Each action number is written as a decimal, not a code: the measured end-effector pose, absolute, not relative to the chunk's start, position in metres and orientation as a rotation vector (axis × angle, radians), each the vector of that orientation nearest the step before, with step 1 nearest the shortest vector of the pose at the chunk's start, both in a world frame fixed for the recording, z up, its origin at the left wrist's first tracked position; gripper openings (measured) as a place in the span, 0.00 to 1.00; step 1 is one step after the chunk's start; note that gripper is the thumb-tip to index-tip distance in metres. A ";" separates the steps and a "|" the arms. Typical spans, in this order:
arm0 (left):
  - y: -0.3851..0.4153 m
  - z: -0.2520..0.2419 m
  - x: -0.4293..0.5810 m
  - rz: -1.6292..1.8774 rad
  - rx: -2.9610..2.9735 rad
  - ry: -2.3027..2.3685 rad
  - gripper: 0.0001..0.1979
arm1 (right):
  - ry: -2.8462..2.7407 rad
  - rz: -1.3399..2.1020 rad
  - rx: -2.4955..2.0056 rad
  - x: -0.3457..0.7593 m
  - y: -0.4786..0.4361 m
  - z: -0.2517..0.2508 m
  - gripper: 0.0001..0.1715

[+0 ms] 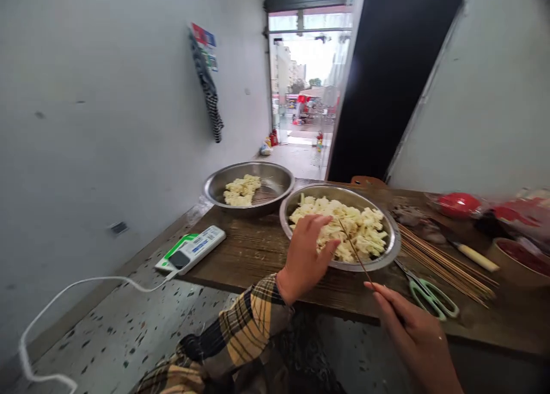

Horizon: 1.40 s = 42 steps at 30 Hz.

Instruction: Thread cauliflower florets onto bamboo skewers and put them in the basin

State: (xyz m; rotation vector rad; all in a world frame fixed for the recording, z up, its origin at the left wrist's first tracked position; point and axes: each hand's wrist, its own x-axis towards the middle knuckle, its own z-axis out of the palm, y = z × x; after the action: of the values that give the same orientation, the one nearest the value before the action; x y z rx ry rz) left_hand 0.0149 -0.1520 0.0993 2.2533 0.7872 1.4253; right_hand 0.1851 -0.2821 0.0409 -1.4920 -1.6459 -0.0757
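At the near bowl's (394,242) five o'clock, the right hand (408,331) pinches a skewer (354,249) between its fingers, tip over the cauliflower florets (365,225) inside. From eight o'clock, the left hand (307,253) reaches over the rim, fingers wide; contact with florets I cannot tell. A second bowl (277,179) stands at ten o'clock.

Cauliflower (373,222) lies in a bowl (393,244) on a table (244,251), another bowl (220,180) to its left, scissors (417,282) and sticks (442,262) to its right, a door (309,96) behind both bowls
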 end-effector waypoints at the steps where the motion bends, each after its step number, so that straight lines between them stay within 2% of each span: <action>1: -0.157 0.096 0.007 1.475 2.465 0.758 0.17 | -1.702 -0.085 -1.460 0.184 -0.281 0.037 0.14; 5: -0.172 0.080 -0.019 1.248 3.053 0.615 0.08 | -1.939 -0.199 -1.294 0.177 -0.273 0.029 0.13; 10: -0.185 0.057 -0.040 1.075 3.050 0.857 0.12 | -2.080 -0.405 -1.205 0.165 -0.262 0.025 0.15; 16: -0.203 0.031 -0.053 1.200 2.557 1.185 0.12 | -1.943 -0.401 -1.353 0.133 -0.255 0.007 0.19; 20: -0.215 0.016 -0.056 1.190 1.871 1.073 0.16 | -1.793 -0.332 -1.400 0.109 -0.247 -0.007 0.15; 25: -0.225 0.003 -0.059 1.167 1.267 0.887 0.18 | -1.635 0.065 -1.307 0.076 -0.237 -0.005 0.13; 28: -0.228 0.002 -0.064 1.239 1.251 0.870 0.16 | -1.490 0.310 -1.289 0.057 -0.234 -0.003 0.12; 34: -0.226 0.000 -0.077 1.284 1.322 0.839 0.20 | -1.324 0.650 -1.250 0.032 -0.224 -0.008 0.12; 42: -0.215 -0.020 -0.105 1.025 0.983 0.563 0.22 | -0.980 1.245 -1.145 0.015 -0.211 -0.007 0.16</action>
State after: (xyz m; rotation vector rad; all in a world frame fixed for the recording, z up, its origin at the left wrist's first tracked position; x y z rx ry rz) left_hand -0.1046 -0.2147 -0.0200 0.9829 0.5628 1.0246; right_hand 0.0154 -0.2108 -0.0067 -1.1451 -0.9803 1.2454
